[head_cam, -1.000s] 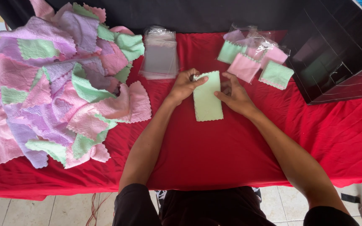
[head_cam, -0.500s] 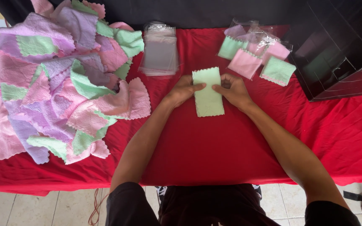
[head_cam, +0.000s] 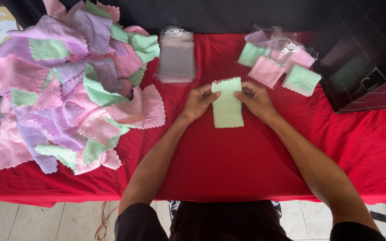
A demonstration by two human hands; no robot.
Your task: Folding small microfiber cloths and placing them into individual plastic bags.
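A light green cloth [head_cam: 228, 107], folded into a narrow strip, lies on the red tablecloth [head_cam: 228, 165] in the middle of the table. My left hand [head_cam: 199, 101] pinches its upper left edge, thumb on top. My right hand [head_cam: 256, 99] grips the upper right edge. Both hands sit at the far end of the strip; the near end lies flat on the table.
A big heap of pink, purple and green cloths [head_cam: 63, 85] covers the left side. A stack of clear plastic bags [head_cam: 176, 56] lies behind the hands. Several bagged folded cloths [head_cam: 280, 64] sit at the back right, next to an open black box [head_cam: 362, 58].
The view has shifted slightly. Both hands stay at the cloth's far end, now pinching its two upper corners more closely; the cloth still lies as a narrow strip.
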